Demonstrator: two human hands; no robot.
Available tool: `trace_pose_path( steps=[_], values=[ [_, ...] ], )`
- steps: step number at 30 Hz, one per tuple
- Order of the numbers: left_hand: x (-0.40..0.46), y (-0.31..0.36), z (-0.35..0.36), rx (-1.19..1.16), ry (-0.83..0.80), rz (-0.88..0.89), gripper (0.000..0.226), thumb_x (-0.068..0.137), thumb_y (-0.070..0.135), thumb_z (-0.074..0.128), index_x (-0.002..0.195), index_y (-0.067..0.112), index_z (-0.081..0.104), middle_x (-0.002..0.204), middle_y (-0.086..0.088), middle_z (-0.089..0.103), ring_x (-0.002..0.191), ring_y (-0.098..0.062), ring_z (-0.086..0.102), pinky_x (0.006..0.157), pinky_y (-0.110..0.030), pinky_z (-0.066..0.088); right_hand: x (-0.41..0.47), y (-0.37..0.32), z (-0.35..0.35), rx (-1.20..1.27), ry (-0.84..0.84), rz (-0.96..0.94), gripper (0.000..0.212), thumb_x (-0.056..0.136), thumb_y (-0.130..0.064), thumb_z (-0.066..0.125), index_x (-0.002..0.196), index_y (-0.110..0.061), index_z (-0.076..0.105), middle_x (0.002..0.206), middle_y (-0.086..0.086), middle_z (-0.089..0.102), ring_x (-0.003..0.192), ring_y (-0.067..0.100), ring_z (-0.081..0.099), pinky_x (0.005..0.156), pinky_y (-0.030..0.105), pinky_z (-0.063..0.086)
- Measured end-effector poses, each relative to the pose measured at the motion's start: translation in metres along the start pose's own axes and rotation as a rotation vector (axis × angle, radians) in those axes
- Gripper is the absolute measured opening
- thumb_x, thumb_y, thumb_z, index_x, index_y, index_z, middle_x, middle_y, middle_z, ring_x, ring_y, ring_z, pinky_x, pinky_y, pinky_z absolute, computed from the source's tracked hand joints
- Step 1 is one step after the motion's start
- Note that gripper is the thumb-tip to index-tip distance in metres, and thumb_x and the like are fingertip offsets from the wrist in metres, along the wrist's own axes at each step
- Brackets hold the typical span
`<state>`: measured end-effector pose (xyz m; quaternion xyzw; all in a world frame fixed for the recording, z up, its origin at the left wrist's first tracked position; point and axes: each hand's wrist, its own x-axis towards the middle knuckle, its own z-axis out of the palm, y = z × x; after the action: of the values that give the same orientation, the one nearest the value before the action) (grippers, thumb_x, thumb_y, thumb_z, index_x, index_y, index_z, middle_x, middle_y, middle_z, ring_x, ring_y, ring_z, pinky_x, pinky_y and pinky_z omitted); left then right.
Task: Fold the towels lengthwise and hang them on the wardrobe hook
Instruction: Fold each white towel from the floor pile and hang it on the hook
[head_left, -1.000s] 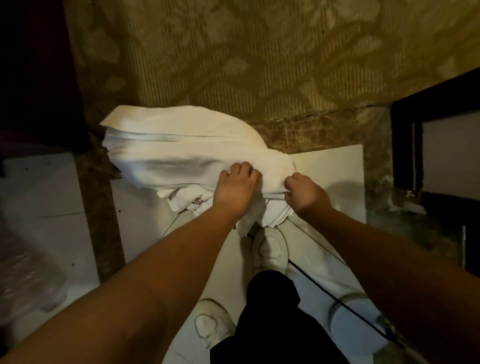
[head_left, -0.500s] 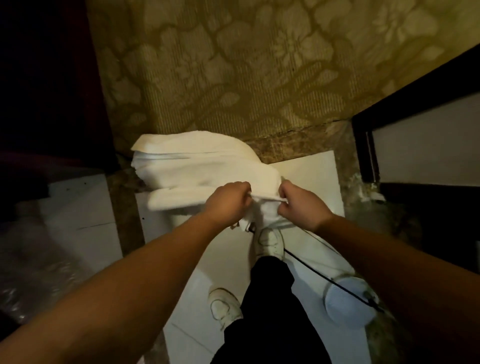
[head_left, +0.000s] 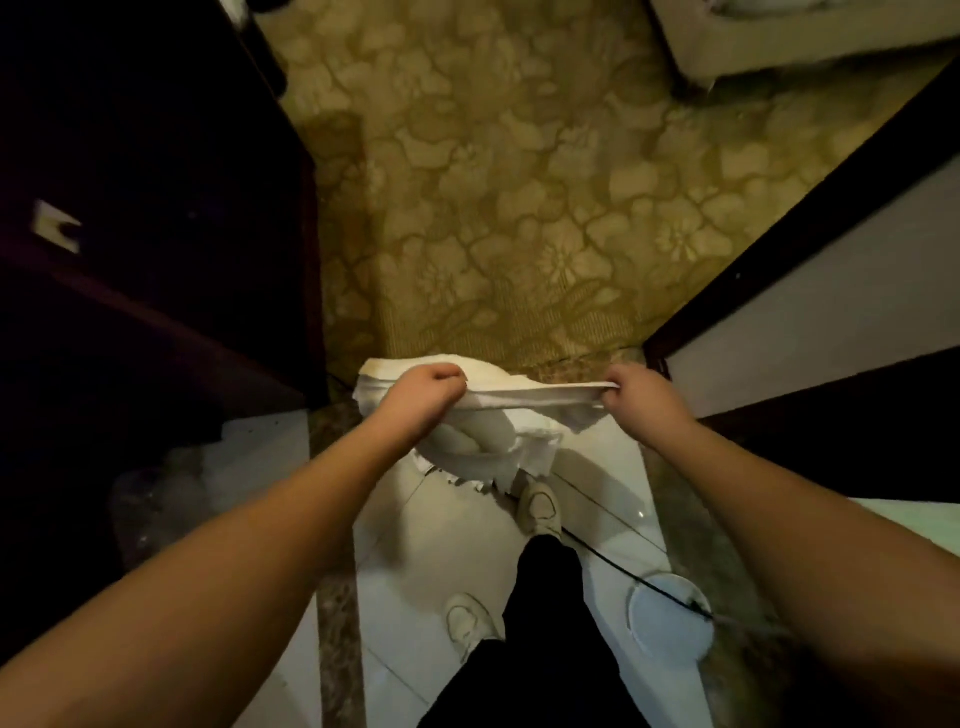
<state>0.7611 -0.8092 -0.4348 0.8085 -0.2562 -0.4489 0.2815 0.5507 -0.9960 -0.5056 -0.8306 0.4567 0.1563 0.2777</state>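
The patterned carpet (head_left: 519, 208) fills the far floor, giving way to pale floor tiles (head_left: 415, 545) where the person stands, between a dark wardrobe (head_left: 145, 208) on the left and a dark-framed panel (head_left: 810, 280) on the right. No hook can be made out in the gloom, so where the cloth must finally hang cannot be told.

The white towel (head_left: 524, 402) is held in the air above the tiles, its top edge pulled into a near-taut band between the two hands while the rest droops in a bunched loop beneath. The left hand (head_left: 421, 397) is fisted round a thick gather of cloth; the right hand (head_left: 641, 397) has its fingers curled over the thin far end of the edge.

The main risk is an uneven fold: the left fist seems to hold several layers rather than a clean corner, so bringing the hands together would likely crease the bunch in crooked. The ragged lower edge (head_left: 488, 475) hangs close over the front shoe (head_left: 540, 512) and could brush the floor or be stepped on if the hands drop. The right hand's hold on so narrow a strip looks the likelier to slip under tension. A black cable (head_left: 613, 564) runs past the feet to a round white object (head_left: 667, 616), a possible snag for a step towards the wardrobe.
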Motion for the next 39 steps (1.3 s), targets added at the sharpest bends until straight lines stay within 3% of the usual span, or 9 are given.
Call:
trace_pose_path(
  steps=[4,8,13,18,22,27,31,35,39],
  values=[
    [-0.079,0.042,-0.048,-0.180,0.107,0.038,0.022,0.081,0.011,0.053,0.060,0.016,0.050,0.067,-0.008,0.042,0.072,-0.021,0.042,0.069,-0.033,0.032,-0.053,-0.027,-0.069,0.097,0.115,0.040,0.023,0.096,-0.022,0.054,0.114,-0.015,0.065,0.113,0.013,0.068,0.102,0.036,0.062,0.083,0.040,0.051],
    [-0.147,0.073,-0.084,-0.249,0.200,0.088,0.032,0.060,0.021,0.050,0.073,-0.007,0.058,0.075,-0.011,0.046,0.074,-0.022,0.043,0.071,-0.035,0.035,-0.105,-0.057,-0.122,0.152,0.217,0.011,0.025,0.098,-0.021,0.050,0.116,-0.012,0.065,0.118,0.017,0.067,0.109,0.037,0.061,0.076,0.032,0.039],
    [-0.228,0.088,-0.104,-0.372,0.276,0.125,0.010,0.075,0.007,0.049,0.075,0.003,0.058,0.071,-0.013,0.044,0.072,-0.024,0.044,0.065,-0.030,0.041,-0.175,-0.083,-0.170,0.162,0.237,-0.056,0.030,0.104,-0.023,0.043,0.121,-0.009,0.064,0.123,0.020,0.066,0.105,0.035,0.060,0.077,0.032,0.038],
    [-0.301,0.081,-0.099,-0.381,0.362,0.153,0.020,0.084,0.004,0.047,0.082,0.012,0.066,0.079,-0.006,0.059,0.076,-0.021,0.055,0.069,-0.033,0.044,-0.249,-0.125,-0.201,0.141,0.143,-0.307,0.036,0.106,-0.036,0.042,0.121,-0.014,0.066,0.120,0.011,0.068,0.101,0.028,0.063,0.075,0.030,0.041],
    [-0.363,0.075,-0.075,-0.249,0.550,0.152,0.019,0.087,0.016,0.048,0.091,0.027,0.063,0.089,-0.001,0.062,0.082,-0.019,0.057,0.067,-0.034,0.040,-0.307,-0.145,-0.207,0.295,0.056,-0.398,0.034,0.103,-0.036,0.051,0.111,-0.008,0.070,0.093,0.007,0.068,0.069,0.012,0.059,0.047,0.021,0.046],
    [-0.450,0.078,-0.024,-0.186,0.709,0.196,0.016,0.088,0.014,0.048,0.090,0.029,0.055,0.081,0.004,0.057,0.073,-0.015,0.054,0.061,-0.032,0.035,-0.397,-0.155,-0.201,0.633,-0.166,-0.498,0.020,0.101,-0.029,0.058,0.098,-0.014,0.072,0.093,0.011,0.068,0.080,0.021,0.063,0.067,0.031,0.053],
    [-0.524,0.080,0.015,-0.219,0.743,0.297,0.026,0.087,0.002,0.050,0.078,0.021,0.065,0.095,0.003,0.060,0.085,-0.011,0.056,0.070,-0.024,0.037,-0.473,-0.162,-0.192,0.853,-0.366,-0.554,0.015,0.101,-0.017,0.057,0.109,-0.020,0.069,0.088,0.004,0.067,0.074,0.016,0.060,0.063,0.027,0.051],
    [-0.601,0.069,0.049,-0.305,0.733,0.338,0.018,0.089,0.042,0.056,0.088,0.029,0.068,0.104,0.009,0.061,0.096,-0.007,0.060,0.079,-0.022,0.041,-0.543,-0.169,-0.187,0.905,-0.562,-0.679,0.031,0.103,-0.011,0.050,0.130,-0.024,0.059,0.070,0.001,0.060,0.051,0.011,0.050,0.049,0.023,0.038],
    [-0.668,0.051,0.077,-0.177,0.780,0.302,0.037,0.074,0.079,0.062,0.086,0.044,0.061,0.105,0.023,0.053,0.093,0.004,0.059,0.079,-0.022,0.045,-0.620,-0.177,-0.173,0.877,-0.645,-0.789,0.033,0.103,-0.012,0.049,0.124,-0.029,0.068,0.093,0.003,0.063,0.067,0.015,0.057,0.051,0.023,0.042]
  ],
)
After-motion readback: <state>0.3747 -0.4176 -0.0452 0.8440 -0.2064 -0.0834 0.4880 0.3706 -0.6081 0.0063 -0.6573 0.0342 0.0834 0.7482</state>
